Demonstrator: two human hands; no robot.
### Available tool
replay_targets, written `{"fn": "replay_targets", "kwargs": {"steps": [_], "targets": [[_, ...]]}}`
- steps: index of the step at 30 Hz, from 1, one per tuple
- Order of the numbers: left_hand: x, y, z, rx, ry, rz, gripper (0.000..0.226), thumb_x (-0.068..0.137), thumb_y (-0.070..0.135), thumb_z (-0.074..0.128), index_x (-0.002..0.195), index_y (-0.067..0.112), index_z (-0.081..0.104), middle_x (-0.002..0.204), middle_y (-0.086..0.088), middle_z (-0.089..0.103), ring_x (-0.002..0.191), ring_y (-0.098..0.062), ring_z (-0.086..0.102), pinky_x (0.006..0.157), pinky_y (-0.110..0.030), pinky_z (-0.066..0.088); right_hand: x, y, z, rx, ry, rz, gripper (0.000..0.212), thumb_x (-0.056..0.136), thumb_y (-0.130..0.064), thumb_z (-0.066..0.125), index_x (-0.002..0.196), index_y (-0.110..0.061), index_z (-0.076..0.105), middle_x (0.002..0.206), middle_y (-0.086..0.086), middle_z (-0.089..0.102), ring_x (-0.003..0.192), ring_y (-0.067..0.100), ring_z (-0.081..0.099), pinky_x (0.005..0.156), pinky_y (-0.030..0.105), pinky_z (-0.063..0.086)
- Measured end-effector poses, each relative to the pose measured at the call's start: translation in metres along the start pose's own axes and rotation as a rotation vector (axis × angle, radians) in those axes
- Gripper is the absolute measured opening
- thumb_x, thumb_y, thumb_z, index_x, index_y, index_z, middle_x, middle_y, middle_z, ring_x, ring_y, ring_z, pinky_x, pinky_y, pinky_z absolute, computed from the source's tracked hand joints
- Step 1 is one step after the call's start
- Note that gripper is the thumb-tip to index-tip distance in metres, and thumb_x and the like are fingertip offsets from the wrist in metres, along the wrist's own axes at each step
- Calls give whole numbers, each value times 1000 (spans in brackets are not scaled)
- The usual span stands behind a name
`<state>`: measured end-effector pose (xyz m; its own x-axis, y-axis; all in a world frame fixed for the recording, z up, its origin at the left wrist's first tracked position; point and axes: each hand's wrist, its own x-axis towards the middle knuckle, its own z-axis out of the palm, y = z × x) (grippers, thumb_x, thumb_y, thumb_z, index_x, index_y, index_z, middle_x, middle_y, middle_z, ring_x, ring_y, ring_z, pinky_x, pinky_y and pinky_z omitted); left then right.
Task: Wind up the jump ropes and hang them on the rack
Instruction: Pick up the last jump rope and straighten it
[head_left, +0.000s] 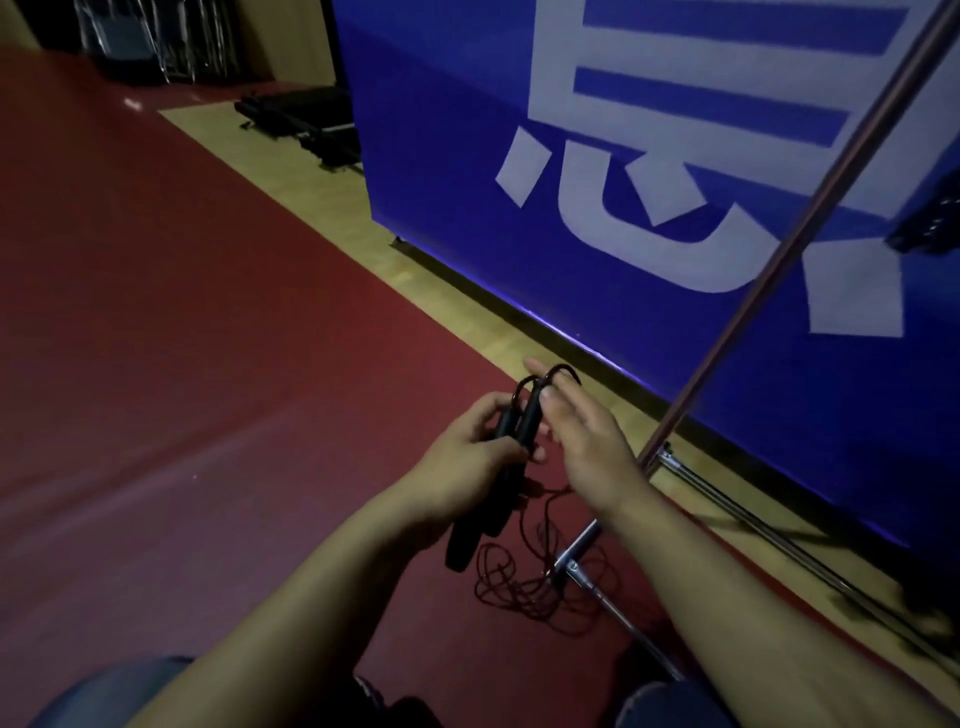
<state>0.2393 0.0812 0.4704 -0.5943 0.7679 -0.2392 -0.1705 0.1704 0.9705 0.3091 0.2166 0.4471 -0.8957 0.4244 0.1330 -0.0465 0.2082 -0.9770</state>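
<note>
My left hand (467, 457) grips the two black handles (493, 483) of a jump rope side by side, pointing up and away from me. My right hand (582, 431) is just right of them, its fingers extended with the thin black cord (558, 371) looped over the fingertips above the handle tops. The loose rest of the cord (540, 587) hangs down and lies in a tangled heap on the red floor below my hands. The rack's slanted metal pole (789, 244) rises to the right, and its chrome base bars (576, 556) run under the heap.
A big blue banner (649, 156) with white characters stands close ahead on the right. The floor is a red mat (182, 338) edged by a wooden strip (332, 208). Black equipment (306, 119) lies far back. My knees in jeans (119, 691) show at the bottom.
</note>
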Motion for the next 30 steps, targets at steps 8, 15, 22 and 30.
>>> {"fn": "replay_targets", "kwargs": {"steps": [8, 15, 22, 30], "targets": [[6, 12, -2, -97, 117, 45, 56, 91, 63, 46, 106, 15, 68, 83, 0, 62, 70, -14, 54, 75, -32, 45, 8, -14, 4, -487, -148, -313, 37, 104, -18, 40, 140, -22, 50, 142, -17, 40, 128, -31, 4, 119, 18, 5], [-17, -3, -17, -24, 48, -36, 50, 99, 50, 44, 69, 13, 60, 57, 0, 45, 41, -14, 36, 46, -25, 32, 1, 0, -2, -558, -32, -504, 24, 85, -4, 57, 101, -14, 72, 84, -25, 58, 75, -5, 51, 71, 13, 41], [-20, 0, -31, -95, 14, -62, 50, 101, 50, 40, 83, 12, 68, 53, 0, 38, 43, -16, 28, 48, -24, 27, 9, -7, -5, 176, 60, -150, 20, 79, -6, 50, 97, -15, 48, 85, 7, 53, 77, 21, 54, 69, 39, 47], [-25, 7, -49, -269, -129, 47, 38, 87, 47, 55, 67, 17, 43, 56, 1, 24, 43, -13, 26, 46, -23, 29, -10, 30, 36, -486, -813, 264, 15, 89, -41, 63, 87, -28, 70, 85, -12, 69, 84, 9, 64, 80, 33, 53]]}}
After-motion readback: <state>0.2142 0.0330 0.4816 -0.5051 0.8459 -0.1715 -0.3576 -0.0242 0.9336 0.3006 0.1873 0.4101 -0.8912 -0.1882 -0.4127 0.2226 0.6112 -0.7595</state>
